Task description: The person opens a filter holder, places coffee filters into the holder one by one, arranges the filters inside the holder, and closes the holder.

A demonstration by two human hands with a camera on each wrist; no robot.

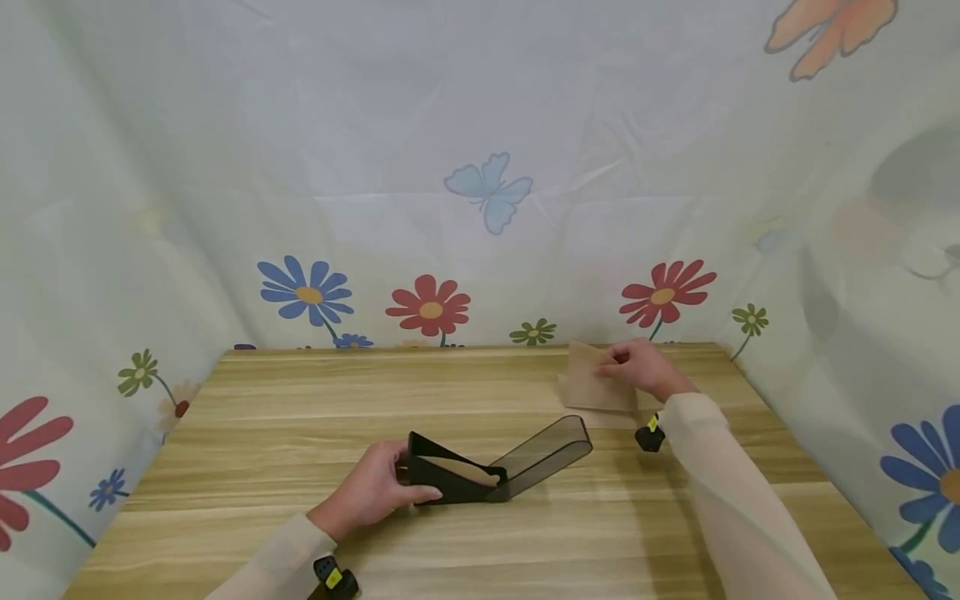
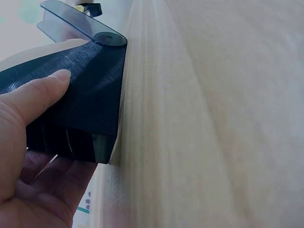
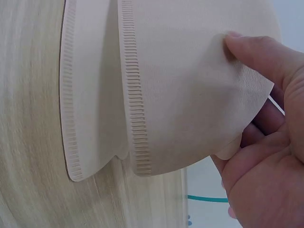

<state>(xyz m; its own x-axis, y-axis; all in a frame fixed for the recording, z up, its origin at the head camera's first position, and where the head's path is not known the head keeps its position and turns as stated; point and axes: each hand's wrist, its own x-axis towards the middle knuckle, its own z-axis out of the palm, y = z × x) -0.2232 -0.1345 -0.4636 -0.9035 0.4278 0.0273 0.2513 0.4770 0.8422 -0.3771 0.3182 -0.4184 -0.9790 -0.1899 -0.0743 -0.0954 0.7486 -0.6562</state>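
My left hand (image 1: 378,487) grips the closed end of a black coffee filter holder (image 1: 457,492), thumb along one side and fingers round the other. Its smoky see-through lid (image 1: 543,454) is swung open to the right, and a tan paper edge (image 1: 459,468) shows inside. Toward the back right, my right hand (image 1: 645,367) pinches a tan paper coffee filter (image 3: 185,95) between thumb and fingers. The filter is lifted and tilted, its crimped seam facing down to the table. Under it lies another coffee filter (image 3: 88,95), partly covered.
A wood-grain table (image 1: 315,400) carries everything. Behind it and along both sides hangs a pale cloth (image 1: 360,125) printed with flowers and butterflies. The table's back edge runs close behind the filters.
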